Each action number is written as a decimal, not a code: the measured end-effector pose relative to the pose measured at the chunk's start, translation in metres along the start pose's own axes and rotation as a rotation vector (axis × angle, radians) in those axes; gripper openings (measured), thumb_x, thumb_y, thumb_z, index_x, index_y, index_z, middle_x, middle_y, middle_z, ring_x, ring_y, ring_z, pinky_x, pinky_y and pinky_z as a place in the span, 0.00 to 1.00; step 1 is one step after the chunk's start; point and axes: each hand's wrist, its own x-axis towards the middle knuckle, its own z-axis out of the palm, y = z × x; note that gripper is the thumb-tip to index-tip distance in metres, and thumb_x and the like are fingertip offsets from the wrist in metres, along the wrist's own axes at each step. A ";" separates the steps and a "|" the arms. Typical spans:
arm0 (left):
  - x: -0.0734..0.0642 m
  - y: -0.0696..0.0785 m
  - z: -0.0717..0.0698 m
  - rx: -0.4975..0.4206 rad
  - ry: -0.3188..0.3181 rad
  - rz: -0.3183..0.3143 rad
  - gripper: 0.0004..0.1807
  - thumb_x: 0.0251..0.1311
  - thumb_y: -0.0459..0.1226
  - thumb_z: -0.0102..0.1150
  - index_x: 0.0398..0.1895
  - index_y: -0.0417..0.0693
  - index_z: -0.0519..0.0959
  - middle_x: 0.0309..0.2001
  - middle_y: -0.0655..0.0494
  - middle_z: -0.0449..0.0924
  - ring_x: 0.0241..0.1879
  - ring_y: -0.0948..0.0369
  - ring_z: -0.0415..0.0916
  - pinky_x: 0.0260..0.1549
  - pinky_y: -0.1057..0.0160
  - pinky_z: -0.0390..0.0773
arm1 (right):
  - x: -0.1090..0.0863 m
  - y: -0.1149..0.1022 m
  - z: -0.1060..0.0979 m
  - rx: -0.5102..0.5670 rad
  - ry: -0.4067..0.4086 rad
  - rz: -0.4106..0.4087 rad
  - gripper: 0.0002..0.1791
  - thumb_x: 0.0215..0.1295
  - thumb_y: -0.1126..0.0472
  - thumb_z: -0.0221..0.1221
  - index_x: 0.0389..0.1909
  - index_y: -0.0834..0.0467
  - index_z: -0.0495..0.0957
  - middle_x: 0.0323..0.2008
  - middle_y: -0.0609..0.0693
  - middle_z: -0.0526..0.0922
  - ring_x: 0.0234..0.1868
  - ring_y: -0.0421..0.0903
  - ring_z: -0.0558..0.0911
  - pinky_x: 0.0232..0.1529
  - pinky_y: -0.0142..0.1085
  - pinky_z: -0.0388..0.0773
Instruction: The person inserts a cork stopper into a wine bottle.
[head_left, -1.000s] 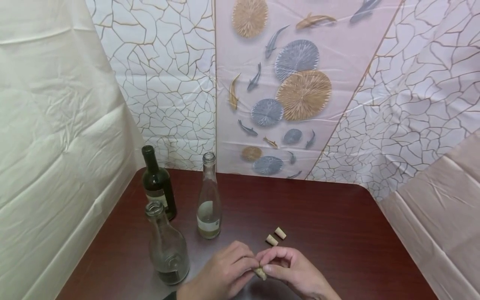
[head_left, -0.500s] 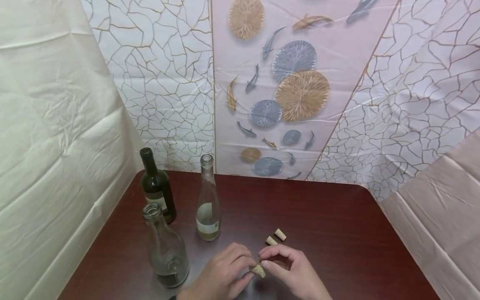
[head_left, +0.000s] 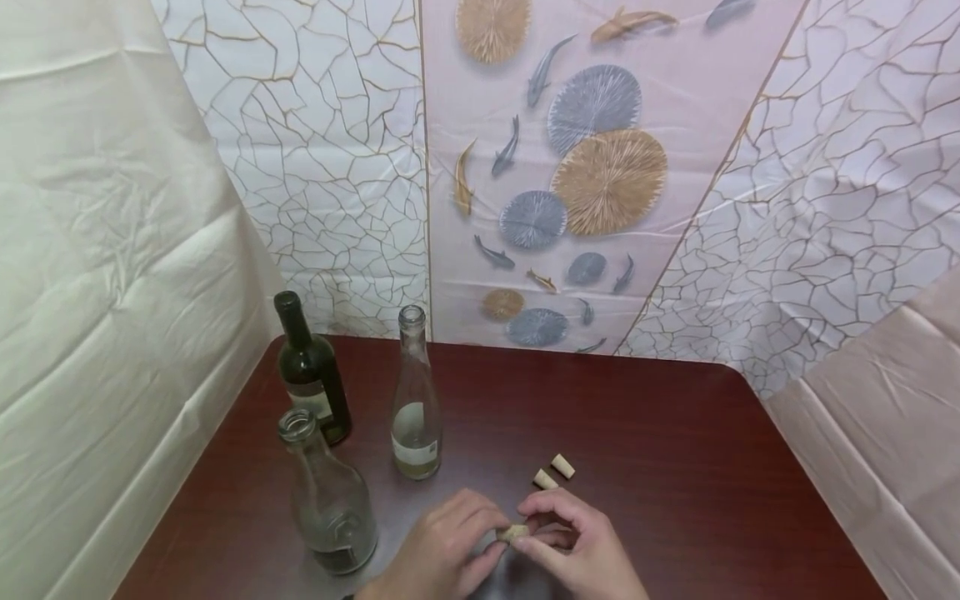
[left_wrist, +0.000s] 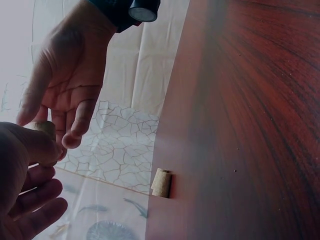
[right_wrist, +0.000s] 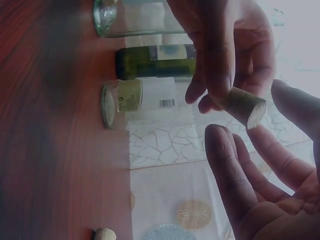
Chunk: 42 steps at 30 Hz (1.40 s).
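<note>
My left hand [head_left: 450, 537] pinches a small tapered cork [head_left: 513, 532] between thumb and fingers, low in the head view. In the right wrist view the pale end face of the held cork [right_wrist: 257, 113] points toward my right hand [right_wrist: 270, 185]. The right fingers and thumb are spread loosely around that end, one fingertip right at its edge. In the left wrist view the left thumb covers much of the cork [left_wrist: 46, 128]. Two more corks, a nearer one [head_left: 545, 480] and a farther one [head_left: 562, 466], lie on the table just beyond the right hand.
To the left stand a clear wide bottle [head_left: 333, 508], a dark green wine bottle [head_left: 318, 375] and a slim clear bottle [head_left: 416, 425] with a label, all without stoppers. Patterned cloth [head_left: 345, 167] hangs behind the dark red table [head_left: 637, 417].
The cork between the hands has turned from slanting down to lying nearly level. The right hand drew back slightly, then came back to the cork's end. The bottles and loose corks stay put.
</note>
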 end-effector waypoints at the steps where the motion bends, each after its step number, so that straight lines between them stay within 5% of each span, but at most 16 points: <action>1: 0.000 0.000 0.000 0.009 -0.002 -0.009 0.16 0.43 0.34 0.71 0.38 0.49 0.81 0.38 0.62 0.79 0.41 0.66 0.77 0.41 0.71 0.80 | 0.000 0.000 0.001 -0.022 0.007 -0.012 0.16 0.55 0.60 0.70 0.45 0.55 0.80 0.40 0.51 0.83 0.35 0.42 0.84 0.30 0.38 0.86; 14: -0.005 0.001 0.001 0.082 -0.037 -0.086 0.15 0.42 0.36 0.72 0.36 0.53 0.81 0.37 0.65 0.78 0.39 0.68 0.76 0.38 0.70 0.80 | 0.001 0.003 0.011 -0.105 0.049 0.016 0.14 0.54 0.58 0.70 0.42 0.50 0.80 0.37 0.48 0.83 0.33 0.37 0.83 0.26 0.34 0.85; 21: -0.005 0.003 0.002 0.086 -0.043 -0.104 0.15 0.41 0.36 0.72 0.36 0.53 0.80 0.36 0.65 0.77 0.38 0.68 0.76 0.36 0.70 0.80 | -0.001 0.003 0.013 -0.094 0.065 -0.038 0.11 0.54 0.64 0.70 0.38 0.54 0.81 0.36 0.50 0.83 0.34 0.37 0.83 0.26 0.34 0.85; 28: -0.004 0.007 0.002 0.073 -0.070 -0.153 0.14 0.43 0.36 0.72 0.35 0.55 0.80 0.36 0.66 0.77 0.38 0.70 0.74 0.35 0.71 0.80 | -0.003 0.002 0.011 -0.062 0.061 0.085 0.10 0.54 0.62 0.70 0.36 0.53 0.81 0.36 0.48 0.82 0.35 0.36 0.83 0.29 0.36 0.86; 37: -0.008 0.011 0.003 0.067 -0.074 -0.170 0.14 0.44 0.37 0.72 0.35 0.55 0.80 0.35 0.67 0.77 0.37 0.70 0.74 0.33 0.73 0.79 | -0.004 -0.001 0.012 0.012 0.051 0.044 0.08 0.54 0.64 0.70 0.32 0.62 0.81 0.36 0.59 0.83 0.38 0.36 0.84 0.30 0.37 0.86; 42: -0.009 0.011 0.004 0.065 -0.075 -0.178 0.13 0.45 0.37 0.72 0.35 0.55 0.80 0.35 0.67 0.77 0.37 0.71 0.74 0.33 0.74 0.79 | -0.005 -0.003 0.011 0.040 0.031 0.116 0.10 0.54 0.62 0.70 0.31 0.64 0.82 0.38 0.60 0.83 0.39 0.37 0.84 0.33 0.37 0.86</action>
